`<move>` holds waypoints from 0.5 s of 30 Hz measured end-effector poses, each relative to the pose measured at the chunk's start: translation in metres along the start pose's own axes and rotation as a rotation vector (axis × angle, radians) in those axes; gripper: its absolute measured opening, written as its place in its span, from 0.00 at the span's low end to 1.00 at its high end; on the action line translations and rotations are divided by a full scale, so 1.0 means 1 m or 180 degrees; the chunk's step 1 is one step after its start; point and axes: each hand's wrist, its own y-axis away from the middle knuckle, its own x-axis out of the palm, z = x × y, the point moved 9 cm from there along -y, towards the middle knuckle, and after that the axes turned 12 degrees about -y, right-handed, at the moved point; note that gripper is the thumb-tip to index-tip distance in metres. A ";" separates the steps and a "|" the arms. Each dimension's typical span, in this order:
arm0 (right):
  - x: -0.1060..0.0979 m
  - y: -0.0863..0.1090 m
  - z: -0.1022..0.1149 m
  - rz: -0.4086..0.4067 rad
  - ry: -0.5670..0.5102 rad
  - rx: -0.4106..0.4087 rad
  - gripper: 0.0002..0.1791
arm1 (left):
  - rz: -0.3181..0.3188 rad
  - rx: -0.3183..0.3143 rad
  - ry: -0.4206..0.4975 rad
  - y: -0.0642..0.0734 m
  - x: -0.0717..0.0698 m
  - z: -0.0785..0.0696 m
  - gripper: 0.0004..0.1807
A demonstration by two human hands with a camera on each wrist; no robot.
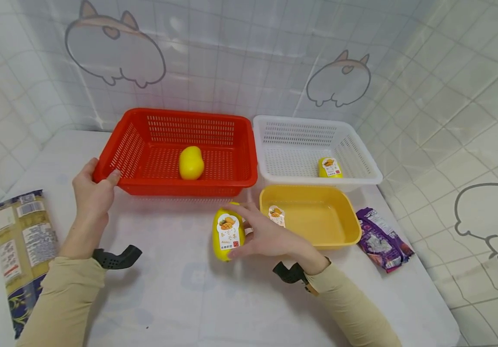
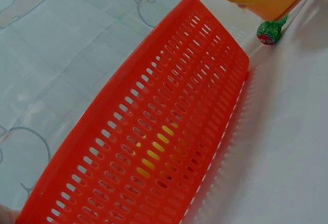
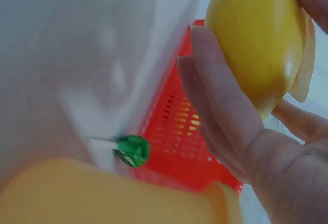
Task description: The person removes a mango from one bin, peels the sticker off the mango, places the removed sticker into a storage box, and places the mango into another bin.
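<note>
My left hand (image 1: 95,193) grips the front left corner of the red slotted basket (image 1: 188,189), thumb over the rim. A plain yellow mango (image 1: 191,163) lies inside that basket. In front of it, my right hand (image 1: 266,233) holds another yellow mango (image 1: 229,236), whose white label with a fruit picture faces up. The right wrist view shows its fingers along the side of this mango (image 3: 256,34), with the label's edge (image 3: 306,60) standing off the skin. Beside the right hand is a yellow tub (image 1: 318,243); a similar label (image 1: 277,215) shows at its left end.
A white slotted basket (image 1: 309,180) with a labelled mango (image 1: 330,167) stands right of the red one. A green-wrapped lollipop (image 3: 133,151) lies near the tub. A purple packet (image 1: 383,239) is at the right, a long clear food bag (image 1: 25,246) at the left.
</note>
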 end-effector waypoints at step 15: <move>0.015 -0.011 -0.018 -0.0055 0.0507 0.0130 0.53 | -0.0064 0.0041 -0.0042 0.003 0.000 -0.001 0.38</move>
